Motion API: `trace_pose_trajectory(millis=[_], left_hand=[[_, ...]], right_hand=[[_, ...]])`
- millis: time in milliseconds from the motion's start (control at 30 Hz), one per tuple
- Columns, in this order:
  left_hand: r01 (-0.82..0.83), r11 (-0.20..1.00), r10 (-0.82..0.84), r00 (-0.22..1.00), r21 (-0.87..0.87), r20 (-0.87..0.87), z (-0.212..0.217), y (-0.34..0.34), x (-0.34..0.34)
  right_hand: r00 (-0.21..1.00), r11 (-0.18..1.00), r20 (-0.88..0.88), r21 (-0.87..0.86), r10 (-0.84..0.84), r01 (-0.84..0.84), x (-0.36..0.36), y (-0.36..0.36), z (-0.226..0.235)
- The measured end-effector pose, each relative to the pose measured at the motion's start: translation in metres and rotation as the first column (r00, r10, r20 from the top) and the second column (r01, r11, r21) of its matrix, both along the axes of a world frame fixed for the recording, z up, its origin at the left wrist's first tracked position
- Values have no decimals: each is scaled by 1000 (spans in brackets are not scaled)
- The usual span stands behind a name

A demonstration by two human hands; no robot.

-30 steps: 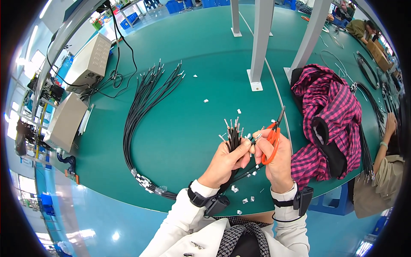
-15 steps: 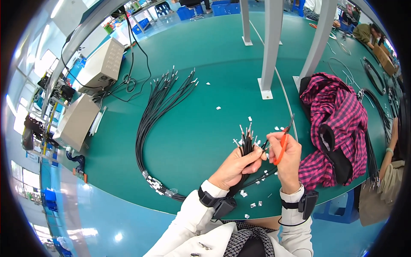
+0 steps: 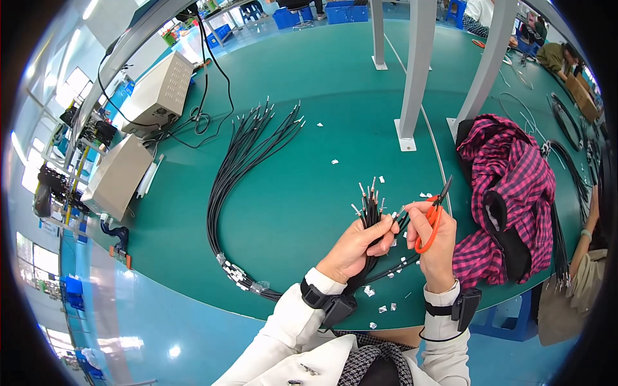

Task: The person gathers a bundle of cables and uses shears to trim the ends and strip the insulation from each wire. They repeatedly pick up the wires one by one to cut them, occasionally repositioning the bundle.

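My left hand [image 3: 355,249] is closed round a bundle of black cables [image 3: 371,215] whose stripped, pale ends fan out above the fist. One cable is separated to the right, its tip between the fingers of my two hands. My right hand [image 3: 432,241] carries orange-handled scissors [image 3: 427,237], the dark blades pointing up and away. Its thumb and forefinger meet at that cable tip; exactly what they pinch is too small to tell. The cables' long loop [image 3: 214,206] curves left over the green table, ending in spread tips, with white labels along its near part.
White scraps [image 3: 368,291] lie scattered round my hands. A pink-and-black checked garment [image 3: 508,193] is heaped on the right, beside grey metal posts [image 3: 412,96]. Beige instrument boxes [image 3: 119,175] stand at the left. More cables [image 3: 561,238] and another person [image 3: 555,59] are at far right.
The scissors have tilted and their blades point further right. My right fingers have shifted slightly at the separated cable's tip. My left hand keeps its hold on the bundle.
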State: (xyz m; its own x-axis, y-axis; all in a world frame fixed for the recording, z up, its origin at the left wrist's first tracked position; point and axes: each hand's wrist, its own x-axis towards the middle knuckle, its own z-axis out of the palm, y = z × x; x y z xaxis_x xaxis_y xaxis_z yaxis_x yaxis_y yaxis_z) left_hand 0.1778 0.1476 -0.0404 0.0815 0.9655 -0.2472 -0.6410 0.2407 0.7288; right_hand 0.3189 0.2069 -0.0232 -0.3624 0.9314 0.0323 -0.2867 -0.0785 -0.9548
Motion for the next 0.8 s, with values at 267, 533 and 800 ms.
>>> trace_pose_trajectory(millis=[267, 533, 800], left_hand=[[-24, 1000, 24, 998, 15, -51, 4, -2, 1], [-62, 998, 63, 996, 19, -62, 1, -1, 2], [-15, 998, 17, 999, 59, -42, 1, -2, 0]], right_hand=[[998, 998, -14, -28, 54, -55, 1, 0, 3], [997, 996, -16, -53, 73, -74, 3, -2, 2], [994, 993, 5, -39, 113, -112, 0, -2, 0]])
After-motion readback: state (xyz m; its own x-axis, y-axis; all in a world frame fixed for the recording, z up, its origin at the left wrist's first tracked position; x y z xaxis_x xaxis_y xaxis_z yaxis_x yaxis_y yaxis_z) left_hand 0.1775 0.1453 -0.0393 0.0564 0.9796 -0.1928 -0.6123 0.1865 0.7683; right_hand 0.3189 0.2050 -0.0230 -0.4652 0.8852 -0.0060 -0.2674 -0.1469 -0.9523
